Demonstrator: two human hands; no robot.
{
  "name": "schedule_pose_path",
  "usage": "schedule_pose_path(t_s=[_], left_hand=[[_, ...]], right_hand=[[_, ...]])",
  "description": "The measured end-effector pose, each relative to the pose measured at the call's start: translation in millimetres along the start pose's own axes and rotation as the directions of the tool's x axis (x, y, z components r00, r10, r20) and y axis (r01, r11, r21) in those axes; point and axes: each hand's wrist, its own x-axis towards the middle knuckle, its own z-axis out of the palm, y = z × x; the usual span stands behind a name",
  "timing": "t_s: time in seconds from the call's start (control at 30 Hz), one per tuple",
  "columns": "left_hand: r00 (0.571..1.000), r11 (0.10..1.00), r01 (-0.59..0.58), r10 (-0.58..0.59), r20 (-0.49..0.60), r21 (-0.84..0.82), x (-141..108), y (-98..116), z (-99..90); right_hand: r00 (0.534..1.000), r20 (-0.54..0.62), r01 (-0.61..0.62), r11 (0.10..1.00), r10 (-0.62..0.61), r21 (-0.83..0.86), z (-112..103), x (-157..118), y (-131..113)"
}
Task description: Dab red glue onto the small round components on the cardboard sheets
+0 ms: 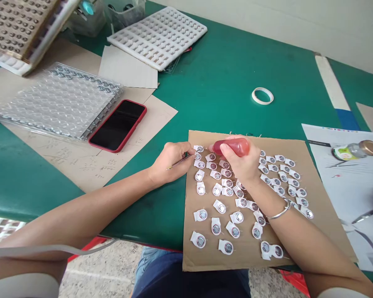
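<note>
Cardboard (191, 258), a flat brown sheet, lies on the near edge of a smooth green tabletop (217, 99), bearing many small, round, silver metal discs (228, 247) on white tabs, spread in loose rows. The right forearm (304, 234) slants across it from the lower right, a thin silver bangle (279, 213) at the wrist. The right hand (244, 161) is over the sheet's far part, fingers wrapped round a translucent red bottle (234, 146), tipped almost flat with its nozzle pointing left. The left forearm (112, 203) comes from the lower left across the tabletop; the left hand (172, 163) is at the sheet's left edge, bent inward, fingers pinching a slender metal tool (175, 164). The tool points at the far-left disc; whether it touches cannot be told. Farther off are a black-screened phone in a red case (118, 125), a white ring of tape (254, 98), a clear plastic tray (56, 103) with round hollows and, beyond, a white slotted tray (160, 39).
</note>
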Motion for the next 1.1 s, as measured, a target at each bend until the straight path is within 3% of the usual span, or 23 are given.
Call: schedule_pose_path(t_s=[0.23,0.53,1.1], left_hand=[[1.0,1.0,0.017,-0.017,0.006,0.016,0.5,1.2,-0.4],[1.0,0.999,0.024,-0.024,0.004,0.029,0.8,1.0,0.0],[1.0,1.0,0.017,-0.017,0.003,-0.005,0.9,-0.7,0.6]], right_hand=[[1.0,0.017,0.003,1.0,-0.003,0.0,0.2,0.3,0.2],[0.989,0.001,0.147,0.989,-0.147,-0.035,0.1,0.1,-4.3],[0.983,0.05,0.177,0.983,-0.175,-0.049,-0.7,-3.4,-6.2]])
